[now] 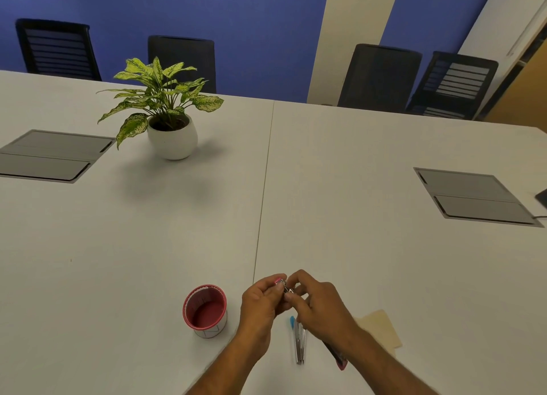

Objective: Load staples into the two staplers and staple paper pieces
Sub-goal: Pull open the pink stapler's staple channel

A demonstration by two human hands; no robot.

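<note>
My left hand holds a small pink stapler just above the white table, near its front edge. My right hand meets it from the right and pinches a thin metal part at the stapler's mouth; whether that is a staple strip or the stapler's tray is too small to tell. A second stapler, metal with a blue tip, lies flat on the table below my hands. Beige paper pieces lie to the right, partly hidden by my right forearm.
A red-rimmed cup stands left of my left hand. A dark object with a pink end pokes out under my right forearm. Farther back are a potted plant, two grey cable hatches and several black chairs.
</note>
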